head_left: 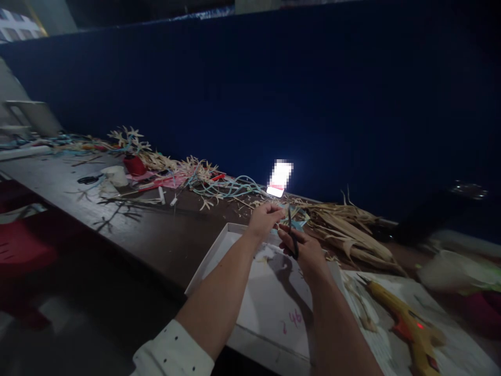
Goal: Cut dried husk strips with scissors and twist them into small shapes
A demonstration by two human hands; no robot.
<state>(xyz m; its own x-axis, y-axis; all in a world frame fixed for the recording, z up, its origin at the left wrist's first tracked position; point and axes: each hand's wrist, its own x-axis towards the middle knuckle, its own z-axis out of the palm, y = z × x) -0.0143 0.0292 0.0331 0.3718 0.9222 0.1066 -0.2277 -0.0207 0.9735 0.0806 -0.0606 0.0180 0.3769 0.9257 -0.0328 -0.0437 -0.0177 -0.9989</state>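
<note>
The right hand [311, 256] grips one pair of scissors [291, 230] over the far edge of one white tray [262, 313]. The left hand [263, 220], alongside, is narrowed to a pinch; contents too small to tell. Right of tray: one glue gun [410, 321]. Left of tray: open tabletop [168, 224], reaching its front edge.

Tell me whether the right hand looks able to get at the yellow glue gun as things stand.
Probably yes: the yellow glue gun lies uncovered to the right of the right forearm, though the right hand holds scissors and would likely need to set them down first.
</note>
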